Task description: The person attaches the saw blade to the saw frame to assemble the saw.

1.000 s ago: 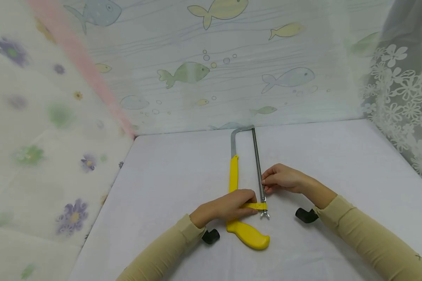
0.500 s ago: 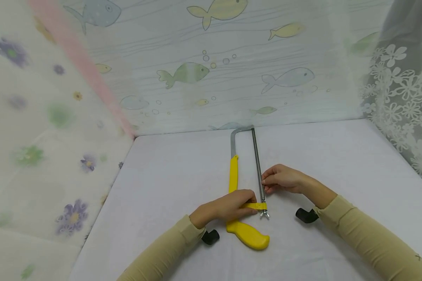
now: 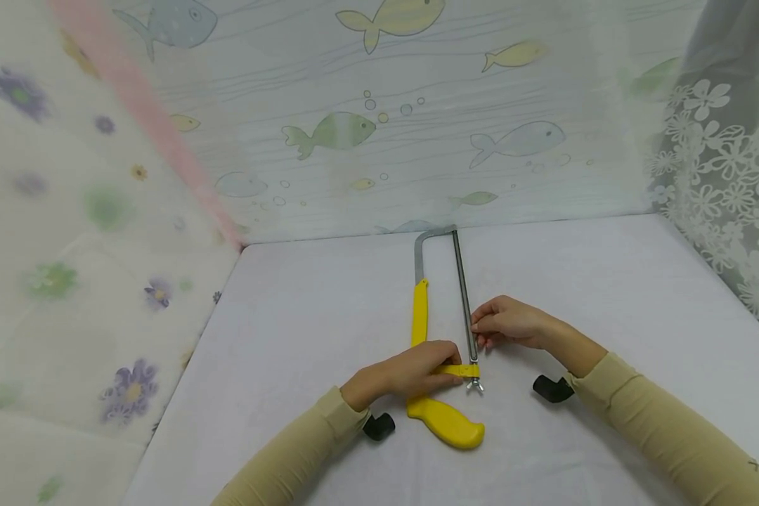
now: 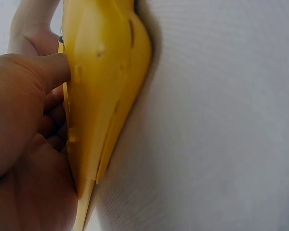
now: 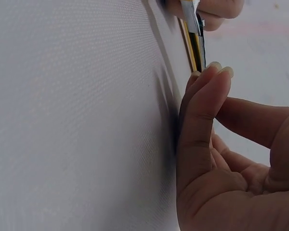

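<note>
A hacksaw (image 3: 420,313) with a yellow handle (image 3: 453,425) lies on the white cloth, its grey metal bow pointing away. Its dark blade (image 3: 462,288) runs along the right side down to a wing nut (image 3: 475,386) at the near end. My left hand (image 3: 417,369) grips the yellow frame just above the handle, fingers over the short yellow arm; the left wrist view shows the thumb against the yellow handle part (image 4: 106,86). With thumb and fingertips, my right hand (image 3: 512,322) pinches the blade near its lower end. The right wrist view shows these fingertips (image 5: 224,77) close together.
White cloth (image 3: 316,295) covers the table, and a fish-patterned curtain (image 3: 259,105) hangs along its back edge. Flowered fabric (image 3: 101,281) is on the left, lace (image 3: 727,183) on the right. A black wrist-worn device (image 3: 379,426) shows beside the left sleeve, another black device (image 3: 552,388) by the right.
</note>
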Demonstrator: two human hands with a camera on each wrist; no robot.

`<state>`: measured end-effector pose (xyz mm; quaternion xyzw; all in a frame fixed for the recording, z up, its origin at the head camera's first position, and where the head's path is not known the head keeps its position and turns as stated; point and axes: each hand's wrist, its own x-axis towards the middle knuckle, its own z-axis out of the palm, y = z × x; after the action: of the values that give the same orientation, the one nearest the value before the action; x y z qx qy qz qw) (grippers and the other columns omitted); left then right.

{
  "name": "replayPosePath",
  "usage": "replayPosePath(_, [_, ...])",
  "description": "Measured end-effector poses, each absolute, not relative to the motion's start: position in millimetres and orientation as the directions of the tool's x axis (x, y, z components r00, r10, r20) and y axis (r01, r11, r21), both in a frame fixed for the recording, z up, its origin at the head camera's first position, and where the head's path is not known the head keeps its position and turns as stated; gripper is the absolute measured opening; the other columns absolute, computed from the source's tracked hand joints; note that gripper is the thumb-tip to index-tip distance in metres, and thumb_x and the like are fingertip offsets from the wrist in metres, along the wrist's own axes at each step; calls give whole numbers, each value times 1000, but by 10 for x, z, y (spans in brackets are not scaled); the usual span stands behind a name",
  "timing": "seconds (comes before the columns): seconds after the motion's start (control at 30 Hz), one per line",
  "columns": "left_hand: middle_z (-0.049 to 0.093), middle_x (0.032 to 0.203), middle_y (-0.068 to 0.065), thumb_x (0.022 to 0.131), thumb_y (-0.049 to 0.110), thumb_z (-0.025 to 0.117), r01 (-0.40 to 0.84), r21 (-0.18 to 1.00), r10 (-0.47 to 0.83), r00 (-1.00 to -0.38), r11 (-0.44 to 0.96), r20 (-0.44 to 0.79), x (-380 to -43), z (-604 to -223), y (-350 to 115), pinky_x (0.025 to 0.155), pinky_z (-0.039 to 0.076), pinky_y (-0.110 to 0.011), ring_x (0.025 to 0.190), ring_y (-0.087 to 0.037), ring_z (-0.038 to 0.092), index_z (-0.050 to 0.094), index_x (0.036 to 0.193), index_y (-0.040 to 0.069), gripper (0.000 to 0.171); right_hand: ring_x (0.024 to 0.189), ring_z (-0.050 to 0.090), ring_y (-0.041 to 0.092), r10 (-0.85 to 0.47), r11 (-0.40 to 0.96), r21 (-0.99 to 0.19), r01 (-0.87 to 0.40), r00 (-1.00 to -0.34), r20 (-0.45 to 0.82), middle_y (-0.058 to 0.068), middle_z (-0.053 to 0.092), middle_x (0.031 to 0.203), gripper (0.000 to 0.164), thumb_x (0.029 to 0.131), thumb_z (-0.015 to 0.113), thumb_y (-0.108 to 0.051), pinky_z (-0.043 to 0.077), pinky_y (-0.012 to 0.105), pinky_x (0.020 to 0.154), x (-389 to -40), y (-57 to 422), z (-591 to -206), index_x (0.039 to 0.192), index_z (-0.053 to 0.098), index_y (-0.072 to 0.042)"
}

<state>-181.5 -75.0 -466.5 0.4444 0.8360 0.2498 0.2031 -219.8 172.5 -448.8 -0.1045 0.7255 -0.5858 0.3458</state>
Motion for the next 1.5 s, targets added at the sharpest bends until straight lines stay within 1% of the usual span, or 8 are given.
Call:
replayPosePath(0.23, [59, 100, 6, 104, 26, 62, 646, 598, 846, -522, 475, -109, -1811, -4667, -743, 80, 43, -15, 87, -5, 51, 59, 113, 11, 18, 74, 64, 20, -526, 439, -897, 62, -791, -312, 12, 71, 89, 21, 101, 61, -9, 55, 29, 68, -2108, 1742, -4424, 110, 66, 9])
replayPosePath(0.43, [59, 97, 6, 104, 25, 63, 653, 595, 850, -516, 470, -106, -1809, -4657, -745, 77, 42, -15, 84, -5, 50, 60, 111, 10, 18, 71, 61, 20, -520, 530, -847, -43, -805, -285, 7, 69, 81, 19, 99, 64, -16, 54, 33, 65, -1955, 1783, -4356, 102, 70, 3])
replayPosePath(0.67, [58, 95, 6, 104, 25, 63, 648, 603, 853, -509, 465, -112, -1799, -4646, -755, 75, 42, -15, 83, -5, 49, 60, 110, 10, 17, 65, 58, 19, -592, 531, -843, -83, -748, -299, 7, 66, 75, 20, 98, 69, -23, 51, 30, 57, -1726, 1829, -4346, 95, 71, -3])
replayPosePath(0.8, [58, 95, 6, 104, 25, 64, 650, 603, 855, -507, 462, -108, -1792, -4659, -753, 75, 42, -14, 83, -5, 49, 60, 109, 10, 16, 58, 51, 13, -633, 527, -842, -114, -714, -299, 1, 60, 66, 21, 97, 71, -23, 42, 25, 52, -1569, 1815, -4347, 85, 72, -7])
replayPosePath(0.9, [58, 95, 6, 103, 24, 64, 657, 599, 857, -505, 457, -101, -1790, -4664, -754, 75, 42, -14, 83, -4, 49, 60, 109, 10, 16, 55, 45, 9, -677, 494, -860, -129, -678, -287, -2, 54, 61, 24, 96, 71, -22, 36, 22, 52, -1472, 1800, -4358, 79, 70, -5])
replayPosePath(1.03, [58, 97, 7, 103, 25, 64, 663, 594, 858, -504, 455, -95, -1793, -4650, -755, 76, 42, -14, 84, -4, 50, 60, 110, 10, 16, 53, 43, 6, -713, 459, -878, -135, -646, -274, -5, 52, 58, 30, 98, 70, -25, 35, 21, 52, -1404, 1774, -4371, 76, 68, -4])
replayPosePath(1.23, [58, 97, 6, 104, 26, 64, 667, 591, 859, -503, 454, -92, -1807, -4655, -751, 78, 42, -15, 85, -5, 50, 59, 109, 11, 17, 52, 44, 7, -709, 470, -871, -141, -649, -277, -4, 52, 58, 34, 99, 69, -27, 36, 21, 52, -1377, 1736, -4376, 74, 69, -3])
replayPosePath(1.5, [57, 96, 6, 104, 26, 63, 658, 595, 856, -507, 461, -104, -1814, -4688, -756, 76, 42, -15, 84, -5, 49, 59, 108, 11, 15, 52, 46, 9, -669, 497, -864, -85, -671, -319, -1, 57, 59, 39, 98, 70, -30, 37, 22, 49, -1373, 1690, -4401, 70, 70, -3])
